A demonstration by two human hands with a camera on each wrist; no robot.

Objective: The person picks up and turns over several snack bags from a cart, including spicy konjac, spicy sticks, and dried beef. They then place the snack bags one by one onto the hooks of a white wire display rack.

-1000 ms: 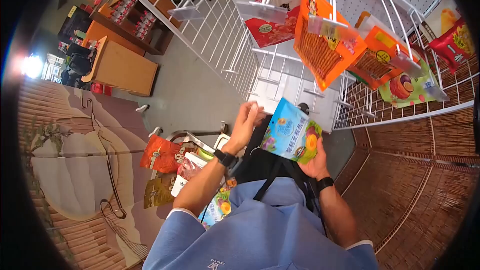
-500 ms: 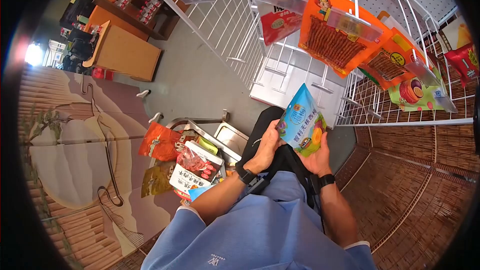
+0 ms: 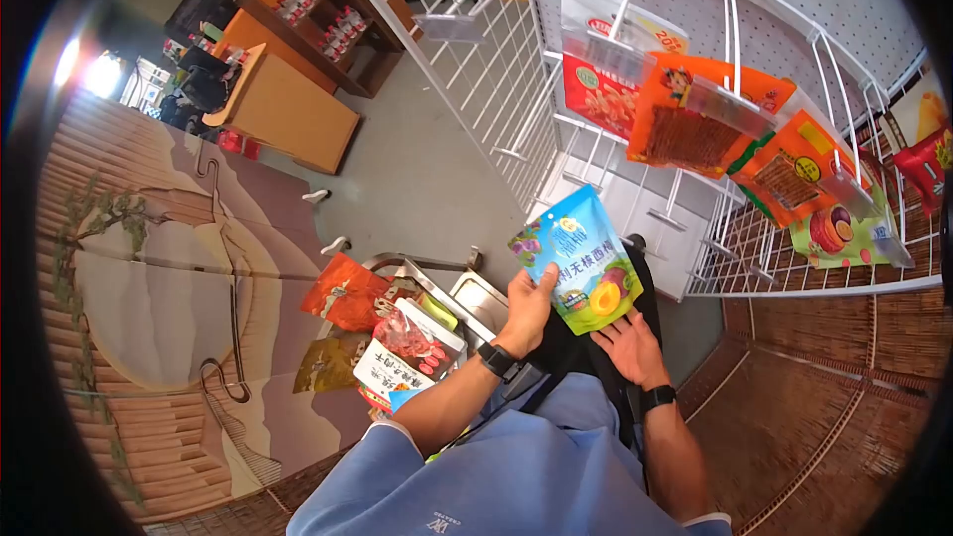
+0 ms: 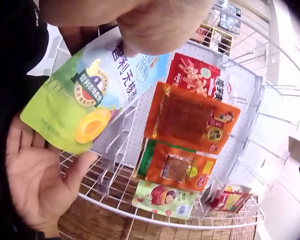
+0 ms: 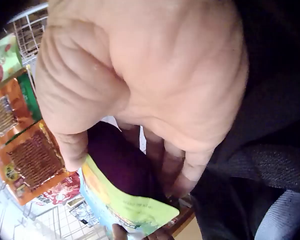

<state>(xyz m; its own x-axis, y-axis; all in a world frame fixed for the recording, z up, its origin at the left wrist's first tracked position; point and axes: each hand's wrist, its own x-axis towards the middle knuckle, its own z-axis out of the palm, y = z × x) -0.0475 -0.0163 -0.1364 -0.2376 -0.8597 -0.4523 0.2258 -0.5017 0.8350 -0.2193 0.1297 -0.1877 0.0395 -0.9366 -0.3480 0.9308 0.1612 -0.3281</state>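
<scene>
A blue and green pouch of dried fruit (image 3: 592, 256) is held up in front of my body, its printed front facing me in the head view. My left hand (image 3: 530, 308) pinches its left edge, thumb across the front and fingers behind. Below the lower right edge lies my right hand (image 3: 635, 347), palm up with fingers extended, fingertips right at the pouch's bottom. In the left wrist view, the left thumb presses the pouch (image 4: 65, 107) near its printed characters, while the right palm (image 4: 37, 180) faces up beneath. The right wrist view shows the pouch's green bottom (image 5: 140, 212) beyond my right hand (image 5: 140, 75).
A white wire rack (image 3: 516, 154) stands ahead, with orange snack packs (image 3: 695, 124), a red and white pack (image 3: 601, 89) and a green pouch (image 3: 844, 236) on its hooks. At left, a metal cart (image 3: 481, 303) carries several snack packs (image 3: 407, 347) beside a folding screen (image 3: 159, 288).
My left hand came from beside the pouch to grip its left edge. My right hand, which held the pouch earlier, has loosened and lowered to its bottom edge.
</scene>
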